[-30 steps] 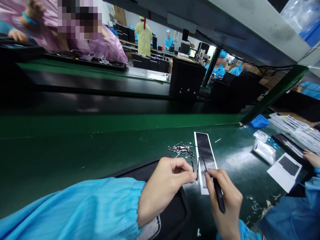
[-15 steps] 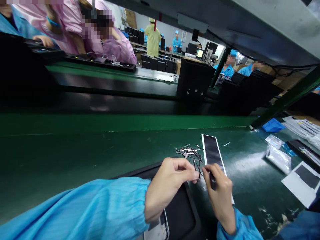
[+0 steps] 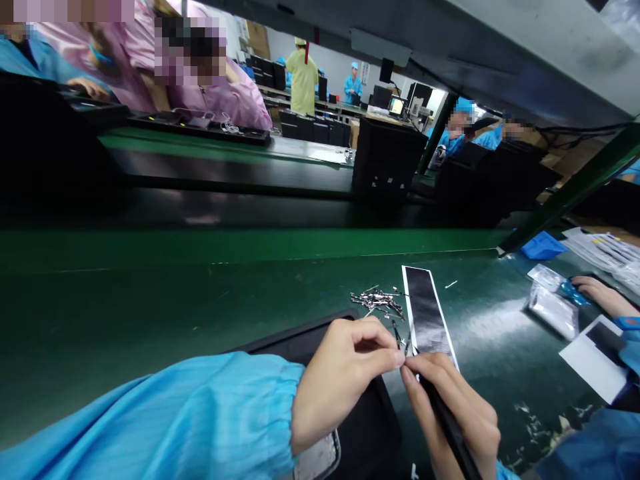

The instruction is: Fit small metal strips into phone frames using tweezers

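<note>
My left hand [image 3: 350,373] is closed in a pinch, thumb against forefinger, above the corner of a black tray [image 3: 370,420]. A small dark strip-like part [image 3: 397,333] shows at its fingertips, mostly hidden. My right hand [image 3: 450,407] is wrapped round slim black tweezers [image 3: 453,427], whose tips reach up beside the left fingertips; the two hands almost touch. Just beyond them lies a loose pile of small dark and silvery strip parts [image 3: 377,301]. Under my left wrist, a silvery phone-like device [image 3: 320,457] partly shows in the tray.
A white-edged black sheet [image 3: 425,300] lies right of the pile. Plastic bags [image 3: 553,310] and a white card [image 3: 595,367] are farther right, near a co-worker's hand [image 3: 603,293]. A grey shelf [image 3: 475,53] overhangs the green bench [image 3: 125,307]. Other people work beyond.
My right hand has moved down and turned, bringing the tweezers in against the left fingertips. My left hand stays nearly in place. A co-worker's hand has come in at the right.
</note>
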The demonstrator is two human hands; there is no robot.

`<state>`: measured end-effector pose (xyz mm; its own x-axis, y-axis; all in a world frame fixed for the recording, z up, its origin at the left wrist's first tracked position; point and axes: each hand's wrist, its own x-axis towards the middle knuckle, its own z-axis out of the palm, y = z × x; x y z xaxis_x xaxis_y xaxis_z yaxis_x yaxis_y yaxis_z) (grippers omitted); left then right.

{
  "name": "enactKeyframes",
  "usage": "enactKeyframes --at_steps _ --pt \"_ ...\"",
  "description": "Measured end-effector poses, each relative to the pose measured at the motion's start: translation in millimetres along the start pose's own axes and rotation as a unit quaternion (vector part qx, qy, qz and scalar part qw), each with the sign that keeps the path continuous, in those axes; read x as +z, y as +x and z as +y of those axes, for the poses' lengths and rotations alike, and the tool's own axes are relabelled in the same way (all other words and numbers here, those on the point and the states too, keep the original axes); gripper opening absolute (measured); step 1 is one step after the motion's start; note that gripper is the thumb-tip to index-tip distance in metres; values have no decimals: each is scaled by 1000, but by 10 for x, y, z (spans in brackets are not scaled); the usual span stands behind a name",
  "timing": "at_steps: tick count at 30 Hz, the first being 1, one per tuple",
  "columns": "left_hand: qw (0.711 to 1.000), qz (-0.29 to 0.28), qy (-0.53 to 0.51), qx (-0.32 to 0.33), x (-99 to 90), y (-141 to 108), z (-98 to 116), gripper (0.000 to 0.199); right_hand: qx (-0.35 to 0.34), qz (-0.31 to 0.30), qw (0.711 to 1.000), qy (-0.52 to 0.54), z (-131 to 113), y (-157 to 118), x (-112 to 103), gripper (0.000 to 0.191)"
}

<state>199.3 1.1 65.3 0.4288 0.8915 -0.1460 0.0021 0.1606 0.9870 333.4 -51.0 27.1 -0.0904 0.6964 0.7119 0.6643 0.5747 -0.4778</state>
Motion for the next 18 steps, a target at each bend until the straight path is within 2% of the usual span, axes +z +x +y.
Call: enactKeyframes --at_steps 7,14,16,18 --pt "991 -24 102 80 16 -54 -13 14 37 -32 998 35 10 -15 -52 17" --pt "965 -44 213 147 34 -120 -78 16 93 -21 995 37 24 -23 -83 11" --pt "970 -51 206 121 26 -112 -65 16 110 -7 994 27 51 -27 -95 12" --pt "984 -54 161 52 7 -86 -31 14 129 4 992 11 111 -40 -75 12"
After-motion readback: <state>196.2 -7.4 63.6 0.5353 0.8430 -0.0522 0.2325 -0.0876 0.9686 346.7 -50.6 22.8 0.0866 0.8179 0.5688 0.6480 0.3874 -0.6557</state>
